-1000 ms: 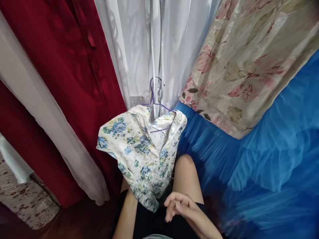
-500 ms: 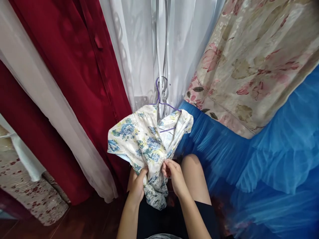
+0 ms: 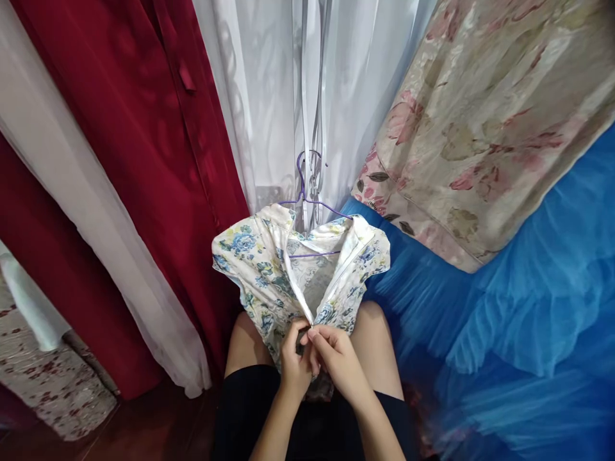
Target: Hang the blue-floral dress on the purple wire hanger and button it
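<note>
Blue-floral dress [image 3: 269,269] hanging on a purple wire hanger [image 3: 307,198] between red drape [image 3: 158,160] and blue tulle [image 3: 504,307], left hand [image 3: 294,365] and right hand [image 3: 336,358] pinching its open zipper's base together.

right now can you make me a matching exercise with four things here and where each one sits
Things:
1. floral dress
2. purple hanger
3. blue tulle skirt
4. red garment

Places:
A. right side of the view
B. left side, beside a white sheer fabric
C. centre, held at its opening by the left hand and right hand
D. hooked above the collar, in front of pale sheer fabric

Pairs: 1-C, 2-D, 3-A, 4-B
</note>
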Demonstrator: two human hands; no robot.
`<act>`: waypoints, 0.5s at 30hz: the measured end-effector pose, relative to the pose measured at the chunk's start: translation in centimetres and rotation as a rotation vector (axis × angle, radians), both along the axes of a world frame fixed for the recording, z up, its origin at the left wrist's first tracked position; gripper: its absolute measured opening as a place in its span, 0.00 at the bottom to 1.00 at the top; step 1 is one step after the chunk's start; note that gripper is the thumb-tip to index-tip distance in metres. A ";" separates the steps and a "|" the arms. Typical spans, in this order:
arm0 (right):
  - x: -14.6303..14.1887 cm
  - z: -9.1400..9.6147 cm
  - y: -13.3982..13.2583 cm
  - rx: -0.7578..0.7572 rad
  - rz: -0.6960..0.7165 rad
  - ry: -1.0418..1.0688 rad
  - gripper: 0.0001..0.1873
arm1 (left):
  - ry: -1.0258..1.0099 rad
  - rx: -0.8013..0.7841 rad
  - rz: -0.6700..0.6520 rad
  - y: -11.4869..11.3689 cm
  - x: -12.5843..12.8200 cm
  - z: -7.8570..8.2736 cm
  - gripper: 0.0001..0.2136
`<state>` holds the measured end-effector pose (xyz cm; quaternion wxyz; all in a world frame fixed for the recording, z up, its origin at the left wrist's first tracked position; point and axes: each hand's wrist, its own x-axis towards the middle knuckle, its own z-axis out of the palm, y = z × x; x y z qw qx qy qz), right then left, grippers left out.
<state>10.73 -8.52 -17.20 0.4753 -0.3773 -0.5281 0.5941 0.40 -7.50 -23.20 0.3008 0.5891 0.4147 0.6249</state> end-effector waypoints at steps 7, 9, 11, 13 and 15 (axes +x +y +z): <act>0.4 8.6 5.7 0.096 -0.110 0.043 0.16 | 0.045 -0.007 -0.062 0.6 -1.3 -1.7 0.05; -0.4 12.0 8.3 0.108 -0.161 0.083 0.14 | 0.058 -0.021 -0.056 1.2 -1.9 -2.4 0.05; -1.2 14.7 10.4 0.108 -0.186 0.154 0.13 | 0.063 -0.031 -0.043 1.9 -2.4 -3.3 0.06; -1.8 16.2 11.4 0.133 -0.188 0.221 0.12 | 0.069 -0.039 -0.028 2.5 -2.9 -4.4 0.06; -1.9 16.5 11.4 0.171 -0.175 0.257 0.12 | 0.079 -0.040 -0.012 2.8 -3.4 -5.2 0.06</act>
